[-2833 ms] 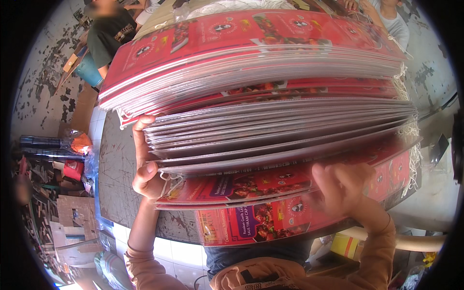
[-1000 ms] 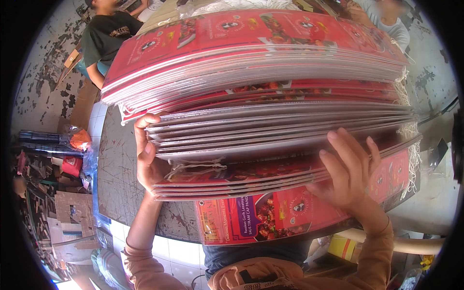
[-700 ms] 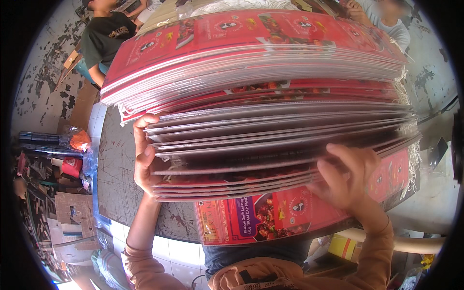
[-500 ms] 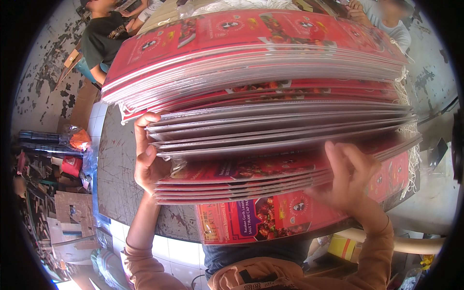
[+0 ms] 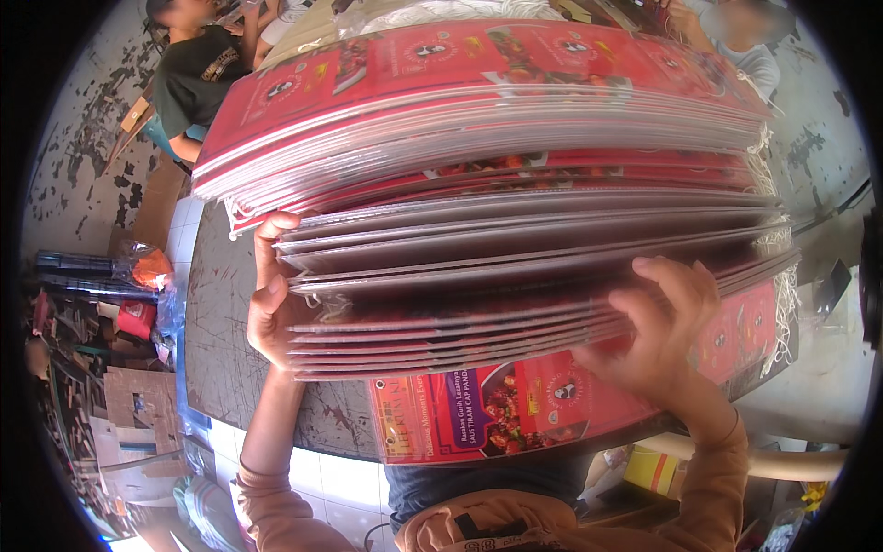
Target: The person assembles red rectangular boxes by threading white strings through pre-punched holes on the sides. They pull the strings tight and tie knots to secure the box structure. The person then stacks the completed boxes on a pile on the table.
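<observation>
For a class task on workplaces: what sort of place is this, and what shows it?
Probably a small workshop: many matching red printed panels, loose white cords at their right edge, a scratched dark table, and a cluttered pile at the left.

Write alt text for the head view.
A person's left hand holds the left ends of fanned, red-printed panels, with the right hand at their near edges. Beyond lies another red stack; white strings bunch at the right ends.
</observation>
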The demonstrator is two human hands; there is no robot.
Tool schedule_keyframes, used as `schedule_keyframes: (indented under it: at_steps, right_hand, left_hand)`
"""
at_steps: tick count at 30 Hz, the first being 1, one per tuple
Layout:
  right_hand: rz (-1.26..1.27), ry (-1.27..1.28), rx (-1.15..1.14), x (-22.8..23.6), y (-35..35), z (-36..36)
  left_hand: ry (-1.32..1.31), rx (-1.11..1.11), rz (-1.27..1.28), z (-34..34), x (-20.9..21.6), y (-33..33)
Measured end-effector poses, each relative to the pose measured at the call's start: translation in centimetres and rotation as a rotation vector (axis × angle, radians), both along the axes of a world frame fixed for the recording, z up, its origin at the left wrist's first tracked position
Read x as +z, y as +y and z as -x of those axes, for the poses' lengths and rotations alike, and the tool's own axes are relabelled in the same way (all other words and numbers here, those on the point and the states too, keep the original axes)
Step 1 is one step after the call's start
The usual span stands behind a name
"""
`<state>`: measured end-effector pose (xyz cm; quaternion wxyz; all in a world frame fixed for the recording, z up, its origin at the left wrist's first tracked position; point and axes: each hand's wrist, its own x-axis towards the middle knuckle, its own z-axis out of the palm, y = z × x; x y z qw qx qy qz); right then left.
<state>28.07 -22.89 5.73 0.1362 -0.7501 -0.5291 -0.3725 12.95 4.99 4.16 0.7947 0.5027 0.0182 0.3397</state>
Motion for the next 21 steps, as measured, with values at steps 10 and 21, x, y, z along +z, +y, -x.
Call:
schedule_keyframes:
  at_steps: [10, 21]
  right_hand:
    - [0.035, 0.025, 0.024, -0.08, 0.19, -0.11]
    - [-0.007, -0.003, 0.079, -0.55, -0.23, -0.28]
  left_hand:
    - [0.000, -0.021, -0.014, -0.07, 0.46, -0.10]
    - [0.078, 0.026, 0.002, 0.06, 0.32, 0.40]
